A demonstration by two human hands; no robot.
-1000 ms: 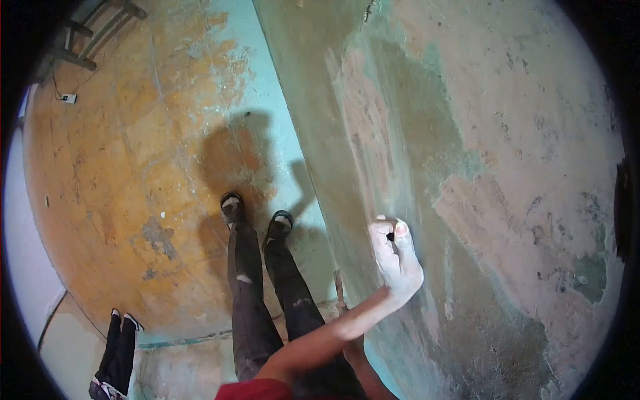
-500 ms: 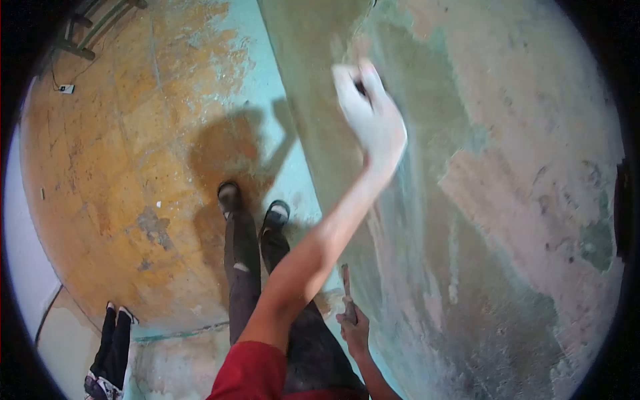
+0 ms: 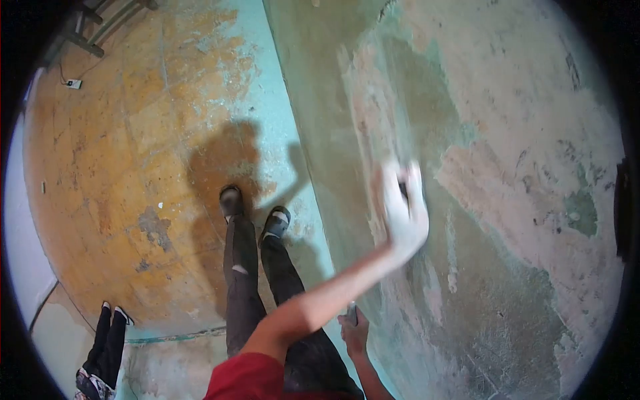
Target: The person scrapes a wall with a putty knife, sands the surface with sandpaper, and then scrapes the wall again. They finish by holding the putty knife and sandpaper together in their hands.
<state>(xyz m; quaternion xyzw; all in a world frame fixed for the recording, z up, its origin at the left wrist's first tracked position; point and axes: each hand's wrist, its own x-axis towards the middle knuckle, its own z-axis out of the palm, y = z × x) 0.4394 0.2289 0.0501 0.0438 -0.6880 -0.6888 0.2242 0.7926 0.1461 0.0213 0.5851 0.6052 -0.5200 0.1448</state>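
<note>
My left hand reaches across my body to the wall on the right, blurred by motion. Its fingers are closed around a small dark object pressed against the wall; I cannot tell what kind it is. A pale, pinkish streak runs up the damp green-brown surface above this hand. Lower down, close by my thigh and the wall, my right hand grips a putty knife, mostly hidden by the fingers and seen nearly edge-on.
My feet stand on a worn orange-yellow floor with a pale turquoise border along the wall. Another person's legs show at lower left. A wooden frame and a small white socket box with a cord lie at upper left.
My left hand has swept down the wall and slightly right, leaving the pale streak visible above it. My right hand stays low, its tool now showing less.
</note>
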